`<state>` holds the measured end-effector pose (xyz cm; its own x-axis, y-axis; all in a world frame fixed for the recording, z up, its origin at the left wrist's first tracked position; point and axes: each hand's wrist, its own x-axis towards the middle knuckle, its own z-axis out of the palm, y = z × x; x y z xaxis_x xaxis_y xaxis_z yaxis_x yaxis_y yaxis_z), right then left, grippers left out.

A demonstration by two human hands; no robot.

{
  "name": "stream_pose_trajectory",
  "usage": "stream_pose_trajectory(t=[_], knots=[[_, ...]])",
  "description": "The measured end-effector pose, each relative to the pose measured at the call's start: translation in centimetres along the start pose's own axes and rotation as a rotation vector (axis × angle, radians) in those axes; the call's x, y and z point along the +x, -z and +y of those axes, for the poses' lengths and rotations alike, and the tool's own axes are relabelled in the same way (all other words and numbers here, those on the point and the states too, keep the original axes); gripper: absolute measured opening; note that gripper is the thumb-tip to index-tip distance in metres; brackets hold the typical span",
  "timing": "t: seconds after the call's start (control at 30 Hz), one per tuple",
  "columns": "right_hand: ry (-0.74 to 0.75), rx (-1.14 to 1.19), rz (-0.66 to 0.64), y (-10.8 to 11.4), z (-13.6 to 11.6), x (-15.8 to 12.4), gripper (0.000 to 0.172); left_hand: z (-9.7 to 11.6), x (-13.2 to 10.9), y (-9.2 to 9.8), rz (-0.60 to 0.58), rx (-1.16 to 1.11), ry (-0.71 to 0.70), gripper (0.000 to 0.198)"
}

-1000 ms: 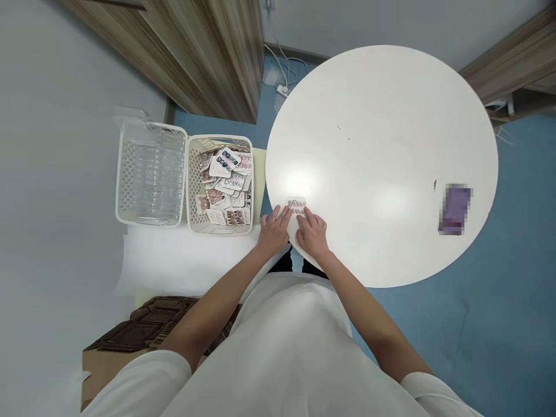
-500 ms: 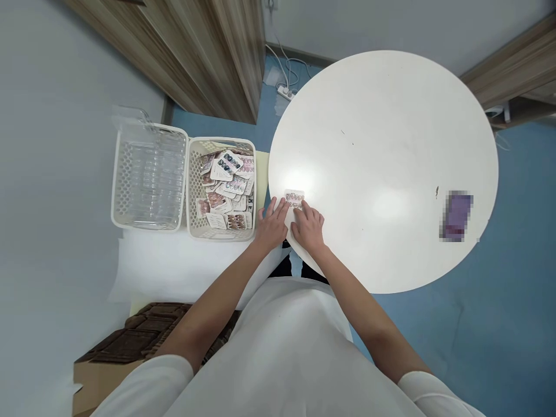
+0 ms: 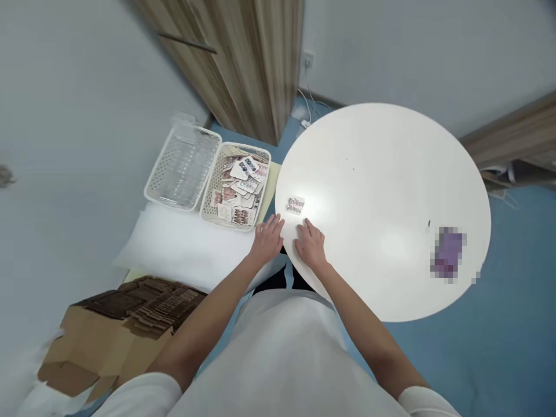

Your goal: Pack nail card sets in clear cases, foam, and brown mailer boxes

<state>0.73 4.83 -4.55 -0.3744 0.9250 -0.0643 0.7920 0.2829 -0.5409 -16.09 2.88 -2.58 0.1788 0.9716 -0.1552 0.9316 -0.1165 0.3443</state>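
Note:
A small card of press-on nails (image 3: 295,204) lies on the round white table (image 3: 391,191) near its left edge. My left hand (image 3: 268,238) rests at the table's near-left rim, fingers stretched out flat and holding nothing. My right hand (image 3: 311,244) lies flat on the tabletop beside it, fingers spread, also holding nothing. Both hands sit a little short of the card without touching it.
Left of the table stand two white perforated baskets: one (image 3: 237,188) with several nail cards, the other (image 3: 185,168) with clear plastic trays. A white cushion (image 3: 182,249) lies before them. An open cardboard box (image 3: 125,324) is at the lower left. A blurred purple object (image 3: 447,253) lies on the table's right.
Both hands have drawn back from the nail card, which now lies alone on the table. The view has tilted and shifted, showing more of the cardboard box.

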Motion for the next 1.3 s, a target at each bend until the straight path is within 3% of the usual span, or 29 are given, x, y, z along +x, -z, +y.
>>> stream_pose_trajectory(t=[0.1, 0.27, 0.47, 0.77, 1.0, 1.17, 1.3], knots=[[0.190, 0.183, -0.019, 0.1, 1.0, -2.2, 0.027, 0.2, -3.7, -0.9, 0.012, -0.048, 0.035, 0.046], [0.373, 0.313, -0.120, -0.9, 1.3, -5.1, 0.026, -1.0, -9.1, -2.0, -0.008, -0.113, 0.126, 0.039], [0.445, 0.321, -0.173, -1.3, -1.2, -4.8, 0.027, -2.4, -11.7, 0.0, 0.080, -0.205, 0.225, 0.035], [0.478, 0.250, -0.218, -1.0, -9.3, 1.4, 0.025, -7.0, -13.7, 5.0, 0.211, -0.307, 0.273, 0.034], [0.431, 0.185, -0.346, 0.6, -14.9, 6.7, 0.038, -11.1, -12.1, 9.5, 0.334, -0.360, 0.273, 0.035], [0.298, 0.225, -0.376, 0.3, -16.3, 11.2, 0.038, -13.5, -11.0, 11.0, 0.334, -0.330, 0.280, 0.036], [0.086, 0.510, -0.360, -1.4, -17.5, 15.6, 0.044, -16.4, -9.1, 11.5, 0.316, -0.345, 0.340, 0.038]])
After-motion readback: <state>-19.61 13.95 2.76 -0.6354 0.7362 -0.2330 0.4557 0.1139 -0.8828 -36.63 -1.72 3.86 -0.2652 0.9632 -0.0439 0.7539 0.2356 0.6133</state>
